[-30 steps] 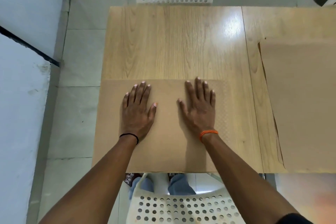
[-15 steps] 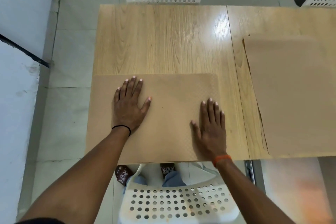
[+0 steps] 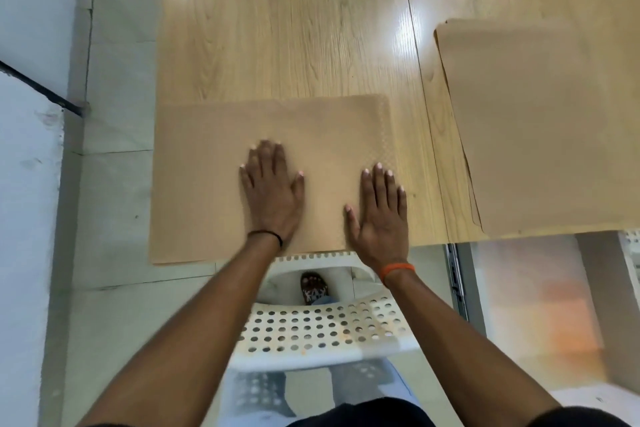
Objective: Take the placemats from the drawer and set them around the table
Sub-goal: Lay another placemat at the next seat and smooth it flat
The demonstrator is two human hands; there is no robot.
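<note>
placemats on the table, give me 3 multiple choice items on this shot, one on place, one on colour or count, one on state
1. Where does the placemat under the hands lie?
A. at the table's near edge, in front of the near chair
B. at the table's far edge
C. on the floor

2. What colour is the band on the right wrist?
A. black
B. orange
C. green

3. How do the hands meet that placemat?
A. they pinch a lifted corner
B. they hover clear above it
C. they lie flat, palms down, on it

Answers
1. A: the mat reaches the table's near edge, just above the white perforated chair.
2. B: the right wrist has an orange band; the black one is on the left.
3. C: the left hand and right hand are spread flat on the mat.
</note>
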